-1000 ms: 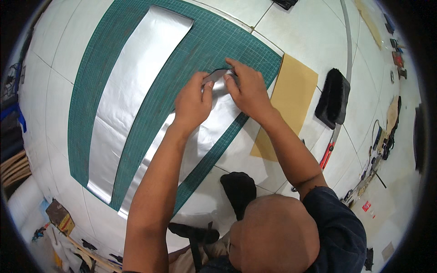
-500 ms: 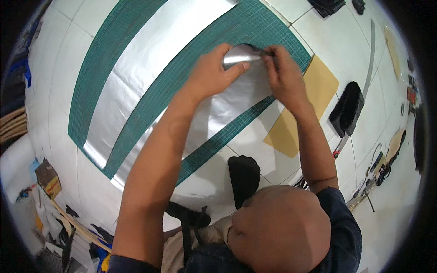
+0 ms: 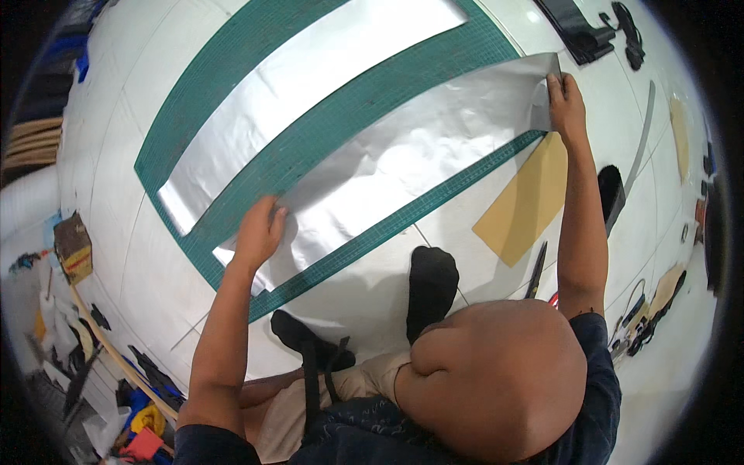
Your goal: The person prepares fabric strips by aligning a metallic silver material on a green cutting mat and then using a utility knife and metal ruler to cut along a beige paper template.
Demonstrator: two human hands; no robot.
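A long silver sheet [image 3: 403,143] lies slantwise over the green cutting mat [image 3: 310,159]. At its far right end, my right hand [image 3: 567,108] grips the edge, thumb on one face and fingers behind; that end is lifted and bent. My left hand [image 3: 260,232] rests at the sheet's near left part, on its upper edge, with thumb and index finger slightly apart. The other fingers there are partly hidden. A second silver strip [image 3: 310,93] lies on the mat beyond, running the same way, and neither hand touches it.
A tan card [image 3: 523,205] lies right of the mat on white floor tiles [image 3: 372,267]. A black brush-like object [image 3: 612,194] and a grey strip [image 3: 642,139] sit further right. Black folded material [image 3: 577,31] is at the top right. Clutter and a wooden stick [image 3: 116,364] fill the lower left.
My hands have moved far apart, the right to the right and the left down-left. The sheet's end, curled between both hands before, is now stretched out to the right.
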